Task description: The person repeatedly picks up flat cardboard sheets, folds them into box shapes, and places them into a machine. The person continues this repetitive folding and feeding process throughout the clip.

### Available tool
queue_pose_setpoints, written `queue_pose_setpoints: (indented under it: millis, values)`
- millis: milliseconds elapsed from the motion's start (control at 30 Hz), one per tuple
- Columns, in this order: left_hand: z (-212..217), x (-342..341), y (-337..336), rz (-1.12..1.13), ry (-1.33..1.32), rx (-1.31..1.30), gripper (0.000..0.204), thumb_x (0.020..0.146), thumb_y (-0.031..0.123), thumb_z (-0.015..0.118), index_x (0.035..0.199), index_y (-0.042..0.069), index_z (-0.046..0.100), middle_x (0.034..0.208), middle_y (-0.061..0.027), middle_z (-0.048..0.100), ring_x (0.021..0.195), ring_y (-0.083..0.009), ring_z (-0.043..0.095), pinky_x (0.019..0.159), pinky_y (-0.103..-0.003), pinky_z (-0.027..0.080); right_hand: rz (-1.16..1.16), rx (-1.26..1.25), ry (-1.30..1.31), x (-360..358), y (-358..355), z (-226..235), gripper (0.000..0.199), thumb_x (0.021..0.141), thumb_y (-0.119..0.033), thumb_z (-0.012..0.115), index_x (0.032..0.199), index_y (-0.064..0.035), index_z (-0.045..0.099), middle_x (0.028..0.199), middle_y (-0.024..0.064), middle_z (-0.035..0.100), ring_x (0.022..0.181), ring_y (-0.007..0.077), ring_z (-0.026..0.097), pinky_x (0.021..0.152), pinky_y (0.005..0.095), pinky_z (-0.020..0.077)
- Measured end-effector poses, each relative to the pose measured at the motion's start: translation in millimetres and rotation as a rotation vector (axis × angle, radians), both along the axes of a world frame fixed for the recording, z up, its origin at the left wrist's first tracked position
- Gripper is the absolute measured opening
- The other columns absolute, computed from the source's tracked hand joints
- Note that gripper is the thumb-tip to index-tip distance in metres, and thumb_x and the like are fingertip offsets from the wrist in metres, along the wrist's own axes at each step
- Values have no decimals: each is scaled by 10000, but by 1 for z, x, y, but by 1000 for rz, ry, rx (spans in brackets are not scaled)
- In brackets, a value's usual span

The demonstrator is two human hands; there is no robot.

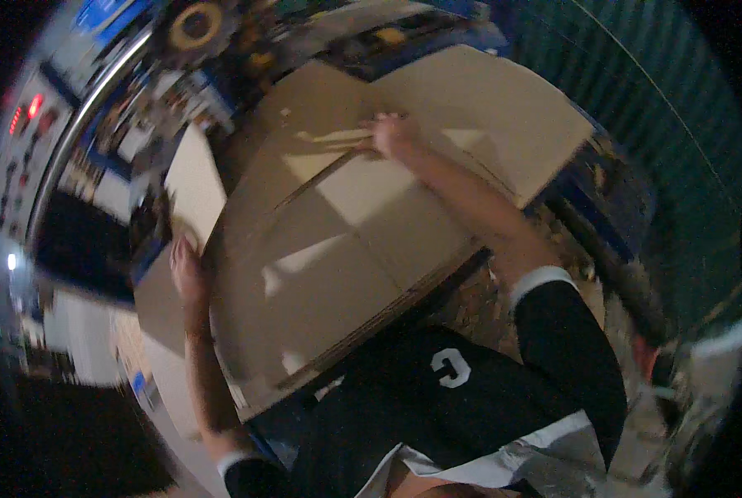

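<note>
A large brown cardboard sheet [371, 195] with creases, slots and flaps lies across the work surface in front of me. At its left side my left hand [188, 270] grips the lower end of a raised, brightly lit cardboard flap [195, 183]. My right arm reaches over the sheet, and my right hand [391, 135] is at a slot near the far middle, its fingers curled against the cardboard. A pale strip runs left from those fingers; whether it is cardboard or light is unclear. Along the near edge, several layers of cardboard seem stacked. The picture is somewhat blurred.
Machinery with a round wheel-like part [195, 26] stands beyond the sheet at far left. A curved metal rail [88, 108] and a panel with red lights [34, 106] are at left. A green corrugated wall [678, 124] rises at right. Cardboard scraps [491, 307] lie below the sheet.
</note>
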State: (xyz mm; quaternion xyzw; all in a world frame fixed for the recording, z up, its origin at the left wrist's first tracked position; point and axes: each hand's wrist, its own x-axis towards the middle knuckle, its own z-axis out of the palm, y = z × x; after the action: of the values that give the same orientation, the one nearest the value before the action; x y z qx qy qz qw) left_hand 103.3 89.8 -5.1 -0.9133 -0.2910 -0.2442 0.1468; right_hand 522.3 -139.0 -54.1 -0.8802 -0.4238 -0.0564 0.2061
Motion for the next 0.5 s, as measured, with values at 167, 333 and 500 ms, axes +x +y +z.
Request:
queue_pose_setpoints:
  millis: [167,333,500]
  values:
    - [-4,-17,-31,-4,-127,-72,751,756,237,672,1335,-49,290,1324,-249,381,1237,-371,359,1030,-430,302,-129,-138,-30,-9,33,11,618,771,-501,581,1265,-147,470,1312,136,415,1213,359,347,1010,479,285]
    - [8,-102,-99,433,-409,-199,673,818,282,646,1309,-61,339,1309,-248,407,1199,-353,418,1004,-391,340,47,310,-281,-35,-63,41,582,788,-500,574,1213,-106,534,1323,152,441,1242,330,373,1009,415,321]
    - [-27,-148,-133,653,-520,-147,634,839,288,605,1302,-62,351,1306,-238,412,1197,-341,421,1003,-405,343,-461,1152,157,-48,-246,22,645,881,-361,515,1363,2,287,1369,197,364,1256,283,362,1029,352,289]
